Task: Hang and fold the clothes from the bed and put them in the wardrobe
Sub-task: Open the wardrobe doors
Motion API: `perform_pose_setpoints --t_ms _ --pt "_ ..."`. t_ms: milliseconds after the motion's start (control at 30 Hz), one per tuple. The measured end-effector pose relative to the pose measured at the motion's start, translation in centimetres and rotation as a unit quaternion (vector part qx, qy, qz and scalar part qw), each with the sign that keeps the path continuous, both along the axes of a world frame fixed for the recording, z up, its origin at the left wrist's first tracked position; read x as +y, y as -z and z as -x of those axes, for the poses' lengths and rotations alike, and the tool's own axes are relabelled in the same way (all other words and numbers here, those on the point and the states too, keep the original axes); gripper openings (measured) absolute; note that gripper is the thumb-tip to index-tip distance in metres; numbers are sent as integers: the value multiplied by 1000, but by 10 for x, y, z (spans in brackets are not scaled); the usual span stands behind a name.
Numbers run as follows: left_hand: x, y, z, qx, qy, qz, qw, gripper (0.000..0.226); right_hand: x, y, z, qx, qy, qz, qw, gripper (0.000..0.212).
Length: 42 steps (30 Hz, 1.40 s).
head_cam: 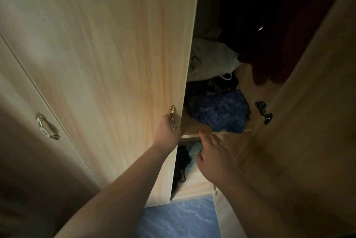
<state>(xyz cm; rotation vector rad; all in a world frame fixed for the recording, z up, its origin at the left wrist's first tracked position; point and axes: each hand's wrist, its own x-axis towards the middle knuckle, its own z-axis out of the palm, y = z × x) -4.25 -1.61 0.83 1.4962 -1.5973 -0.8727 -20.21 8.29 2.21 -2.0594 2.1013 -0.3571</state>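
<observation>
I stand in front of a light wooden wardrobe. My left hand [168, 131] grips the gold handle [172, 116] of the left door [115, 64], which stands partly ajar. My right hand [212, 155] hovers empty with fingers spread, just below the front edge of the shelf [194, 129]. On that shelf lie a blue patterned garment [221, 112], dark clothes [212, 85] behind it and a white bundle [210, 58] further back. Dark red clothes [273, 60] hang at the upper right. Below the shelf sit a light blue cloth [193, 156] and a black one [181, 162].
The right door [308, 122] is swung wide, with a black hinge [264, 112] on its inner side. A closed door with another handle [47, 127] is at the left. Blue patterned floor [179, 218] shows below the wardrobe.
</observation>
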Motion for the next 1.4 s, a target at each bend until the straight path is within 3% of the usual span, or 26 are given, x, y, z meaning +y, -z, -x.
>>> perform_pose_setpoints --t_ms 167,367,633,800,900,967,1100,1200,1300,1400 --pt "16 2 2 -27 -7 -14 1000 54 19 -2 6 -19 -16 -1 1000 68" --pt "111 10 -14 -59 -18 32 998 48 62 -5 0 -41 -81 -1 996 69" --pt "238 14 -63 -89 -132 -18 987 33 119 2 -63 -65 -194 -16 979 68" --pt "294 4 -118 -55 -185 -56 980 45 167 -6 -126 -95 -294 7 951 68" --pt "322 -5 -155 -48 -191 -69 978 69 191 -10 -158 -102 -337 -2 936 70" --pt "335 -11 -179 -45 -193 -77 977 73 202 -13 -183 -96 -357 -18 929 73" --pt "351 -24 -220 -33 -178 -96 979 63 217 -15 -233 -79 -363 -38 928 76" --pt "360 -32 -245 -47 -139 -101 984 73 223 -19 -260 -70 -347 -45 934 75" --pt "374 -32 -262 -97 -133 -94 982 89 232 -22 -268 -64 -318 -40 945 75" --pt "398 -19 -271 -179 -128 -92 971 86 246 -19 -255 -66 -270 -26 960 76"
